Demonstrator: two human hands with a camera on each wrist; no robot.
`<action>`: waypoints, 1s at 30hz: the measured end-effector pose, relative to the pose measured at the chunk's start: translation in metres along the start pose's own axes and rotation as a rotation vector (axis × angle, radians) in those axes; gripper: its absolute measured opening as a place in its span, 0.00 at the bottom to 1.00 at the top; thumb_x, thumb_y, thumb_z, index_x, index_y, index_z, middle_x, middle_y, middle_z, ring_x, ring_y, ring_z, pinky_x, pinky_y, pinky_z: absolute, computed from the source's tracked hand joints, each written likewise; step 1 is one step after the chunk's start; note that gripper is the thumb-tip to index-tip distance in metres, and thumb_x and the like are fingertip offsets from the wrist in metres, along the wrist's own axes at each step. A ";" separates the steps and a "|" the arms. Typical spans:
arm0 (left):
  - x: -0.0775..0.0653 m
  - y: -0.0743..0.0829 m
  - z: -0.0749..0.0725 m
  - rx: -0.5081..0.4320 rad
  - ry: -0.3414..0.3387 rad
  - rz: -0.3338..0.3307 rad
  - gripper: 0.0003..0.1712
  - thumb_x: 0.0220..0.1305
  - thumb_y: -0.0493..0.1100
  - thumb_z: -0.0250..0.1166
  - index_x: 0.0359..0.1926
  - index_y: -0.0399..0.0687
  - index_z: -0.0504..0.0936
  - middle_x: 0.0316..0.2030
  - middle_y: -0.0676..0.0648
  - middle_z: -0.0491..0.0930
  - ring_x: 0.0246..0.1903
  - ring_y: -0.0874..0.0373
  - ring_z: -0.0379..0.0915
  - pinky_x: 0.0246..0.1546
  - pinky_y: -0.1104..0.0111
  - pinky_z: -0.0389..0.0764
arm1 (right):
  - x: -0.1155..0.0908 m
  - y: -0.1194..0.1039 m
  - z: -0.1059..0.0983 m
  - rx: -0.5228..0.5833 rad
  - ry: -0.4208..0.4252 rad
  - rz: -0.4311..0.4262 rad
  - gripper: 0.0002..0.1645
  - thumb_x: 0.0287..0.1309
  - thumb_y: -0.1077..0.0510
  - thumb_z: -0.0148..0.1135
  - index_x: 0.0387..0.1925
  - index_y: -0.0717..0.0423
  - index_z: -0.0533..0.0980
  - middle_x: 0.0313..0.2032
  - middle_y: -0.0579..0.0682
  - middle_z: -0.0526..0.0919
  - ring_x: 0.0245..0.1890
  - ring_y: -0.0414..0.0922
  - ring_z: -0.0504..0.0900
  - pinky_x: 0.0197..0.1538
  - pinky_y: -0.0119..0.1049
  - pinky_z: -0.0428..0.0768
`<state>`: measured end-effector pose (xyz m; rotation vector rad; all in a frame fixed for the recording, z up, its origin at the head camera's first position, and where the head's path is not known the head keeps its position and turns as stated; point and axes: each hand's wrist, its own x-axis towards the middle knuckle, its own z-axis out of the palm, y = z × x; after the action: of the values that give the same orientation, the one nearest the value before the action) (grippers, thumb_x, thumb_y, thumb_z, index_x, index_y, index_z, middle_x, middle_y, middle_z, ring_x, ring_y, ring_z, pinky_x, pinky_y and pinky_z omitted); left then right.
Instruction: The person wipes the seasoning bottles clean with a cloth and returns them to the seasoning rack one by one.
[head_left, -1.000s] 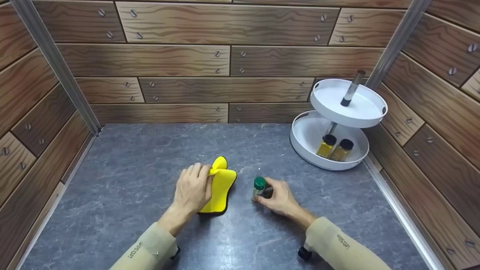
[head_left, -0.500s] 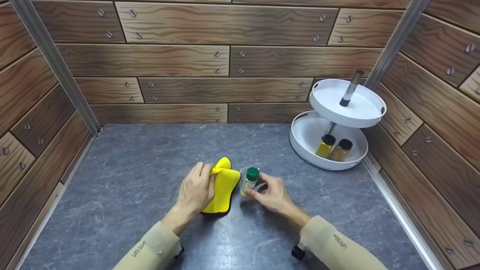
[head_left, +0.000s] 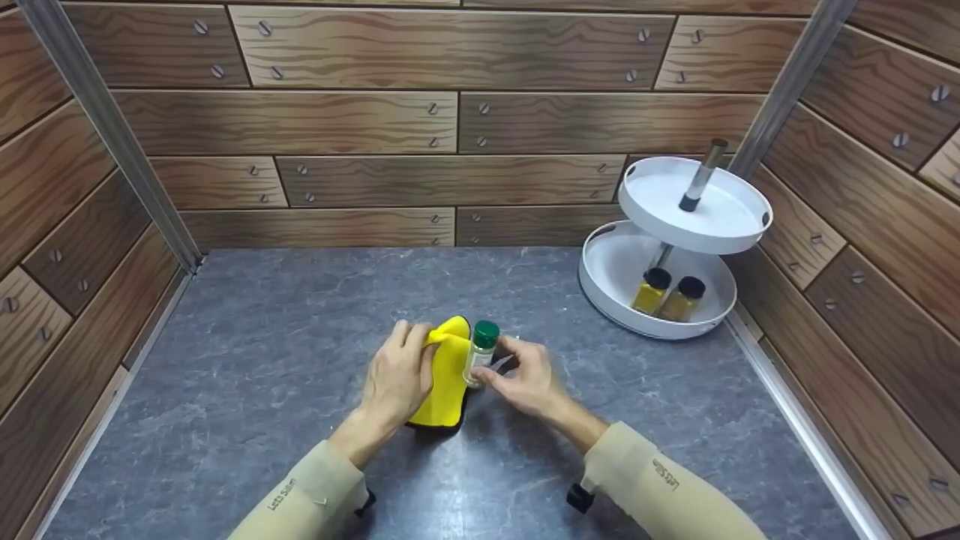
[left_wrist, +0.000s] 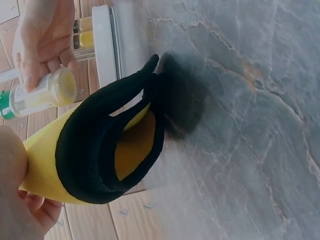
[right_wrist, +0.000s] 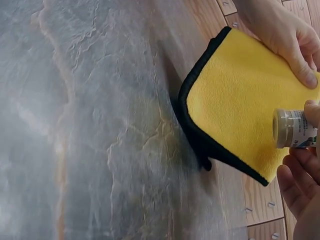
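Observation:
My left hand pinches a yellow cloth with dark edging near its top, and the cloth hangs folded in a loose loop. In the left wrist view the black border shows around its open fold. With thumb and fingers my right hand holds a small clear spice jar with a green cap and a printed label. Pale contents show through the jar's base. The jar is slightly tilted, close beside the cloth's right edge, and overlaps it in the head view.
A white two-tier round tray stand is at the back right. Two black-capped jars, one of them yellow and the other brownish, stand on its lower tier. Wood-patterned walls enclose the grey marbled table on three sides.
My right hand has lifted the spice jar and brought it left, up to the cloth. The left hand with the cloth has shifted slightly right.

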<state>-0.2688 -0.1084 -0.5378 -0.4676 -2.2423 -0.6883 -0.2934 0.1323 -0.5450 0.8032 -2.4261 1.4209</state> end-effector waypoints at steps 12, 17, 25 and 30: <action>0.003 0.009 0.006 0.042 -0.013 0.026 0.08 0.78 0.39 0.69 0.53 0.43 0.84 0.36 0.45 0.75 0.30 0.54 0.73 0.30 0.62 0.84 | 0.004 -0.005 0.017 0.016 0.029 -0.041 0.17 0.67 0.54 0.81 0.52 0.58 0.89 0.38 0.57 0.95 0.35 0.51 0.93 0.40 0.51 0.94; 0.003 0.012 0.008 0.052 -0.025 0.047 0.09 0.78 0.38 0.70 0.54 0.43 0.84 0.35 0.45 0.75 0.30 0.53 0.74 0.31 0.62 0.83 | 0.007 -0.010 0.019 0.005 0.049 0.004 0.15 0.67 0.53 0.81 0.50 0.57 0.90 0.36 0.55 0.95 0.33 0.49 0.92 0.39 0.40 0.93; -0.003 0.011 0.010 0.072 0.043 0.202 0.11 0.71 0.35 0.73 0.50 0.45 0.84 0.35 0.47 0.74 0.29 0.55 0.73 0.27 0.65 0.80 | 0.017 -0.014 0.013 0.041 0.083 0.016 0.14 0.66 0.56 0.81 0.49 0.59 0.91 0.37 0.57 0.96 0.35 0.52 0.94 0.41 0.37 0.92; -0.011 0.010 0.012 0.066 0.058 0.249 0.10 0.69 0.34 0.75 0.47 0.47 0.84 0.34 0.49 0.74 0.29 0.57 0.72 0.26 0.68 0.78 | 0.022 -0.014 0.008 0.050 0.111 0.000 0.13 0.66 0.59 0.80 0.49 0.61 0.91 0.37 0.58 0.96 0.36 0.52 0.94 0.41 0.39 0.93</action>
<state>-0.2631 -0.0948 -0.5495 -0.6718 -2.0988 -0.4910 -0.3028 0.1124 -0.5293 0.7148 -2.3174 1.4902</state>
